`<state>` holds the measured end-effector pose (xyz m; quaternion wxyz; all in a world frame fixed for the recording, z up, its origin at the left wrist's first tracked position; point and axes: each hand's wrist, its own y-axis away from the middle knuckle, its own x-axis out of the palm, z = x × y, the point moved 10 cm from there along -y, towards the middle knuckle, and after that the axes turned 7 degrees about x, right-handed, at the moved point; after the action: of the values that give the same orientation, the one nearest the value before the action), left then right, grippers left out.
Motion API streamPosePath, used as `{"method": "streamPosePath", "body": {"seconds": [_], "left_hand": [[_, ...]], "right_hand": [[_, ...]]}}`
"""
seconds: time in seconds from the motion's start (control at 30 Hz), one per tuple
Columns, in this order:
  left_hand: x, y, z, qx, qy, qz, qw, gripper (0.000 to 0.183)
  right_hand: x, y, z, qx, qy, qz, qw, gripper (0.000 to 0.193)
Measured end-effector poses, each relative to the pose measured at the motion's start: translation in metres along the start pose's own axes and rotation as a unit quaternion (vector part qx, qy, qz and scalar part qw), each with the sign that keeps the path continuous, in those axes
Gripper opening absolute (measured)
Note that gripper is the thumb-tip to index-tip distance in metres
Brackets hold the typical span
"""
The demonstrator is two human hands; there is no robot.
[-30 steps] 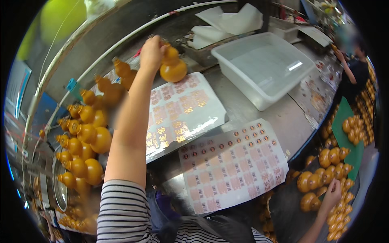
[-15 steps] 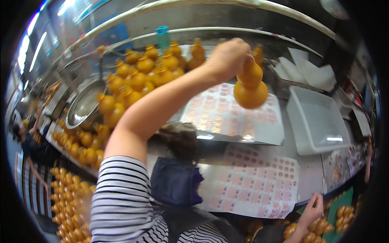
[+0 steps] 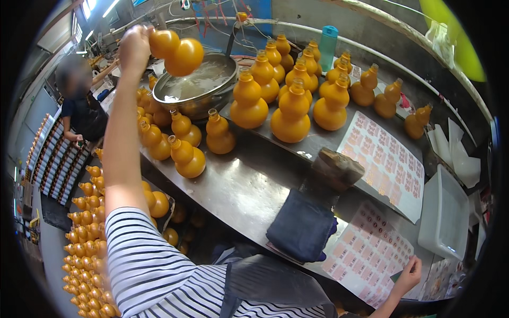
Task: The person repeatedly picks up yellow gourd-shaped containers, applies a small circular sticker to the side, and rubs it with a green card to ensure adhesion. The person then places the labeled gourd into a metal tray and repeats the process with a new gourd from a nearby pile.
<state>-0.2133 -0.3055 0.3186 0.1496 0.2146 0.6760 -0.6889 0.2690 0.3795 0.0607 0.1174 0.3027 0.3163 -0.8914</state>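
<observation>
Raised at the upper left, my left hand (image 3: 135, 52) grips an amber gourd-shaped bottle (image 3: 183, 55) by its neck, tipped sideways near the rim of a metal bowl of liquid (image 3: 197, 85). The bottle's neck is hidden in the fingers. At the lower right, my right hand (image 3: 409, 275) is closed in a pinch beside a printed sticker sheet (image 3: 366, 254); what its fingers hold, if anything, is too small to make out. A second sticker sheet (image 3: 384, 161) lies farther back on the raised metal shelf.
Several upright gourd bottles (image 3: 290, 114) crowd the shelf, with more around the bowl and below at left. A folded dark cloth (image 3: 301, 225), a brown block (image 3: 338, 168), a white plastic bin (image 3: 444, 212) and a teal bottle (image 3: 328, 45) stand about. A co-worker (image 3: 79, 106) is at far left.
My left hand has carried the gourd bottle from above the far sticker sheet leftward to the bowl, tilting it sideways. The view has turned left. My right hand stays low, still pinched.
</observation>
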Motion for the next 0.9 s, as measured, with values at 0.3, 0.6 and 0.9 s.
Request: {"method": "streamPosePath", "body": {"seconds": [0.3, 0.6, 0.9], "left_hand": [[0.209, 0.086, 0.112, -0.191, 0.059, 0.155, 0.967, 0.043], [0.274, 0.136, 0.137, -0.204, 0.044, 0.306, 0.929, 0.044], [0.241, 0.154, 0.138, -0.275, -0.097, 0.368, 0.883, 0.046]], "right_hand": [[-0.032, 0.019, 0.003, 0.038, 0.109, 0.014, 0.993, 0.026], [-0.027, 0.025, 0.008, 0.02, 0.144, 0.02, 0.989, 0.026], [-0.014, 0.022, 0.034, 0.025, 0.165, 0.04, 0.985, 0.025]]}}
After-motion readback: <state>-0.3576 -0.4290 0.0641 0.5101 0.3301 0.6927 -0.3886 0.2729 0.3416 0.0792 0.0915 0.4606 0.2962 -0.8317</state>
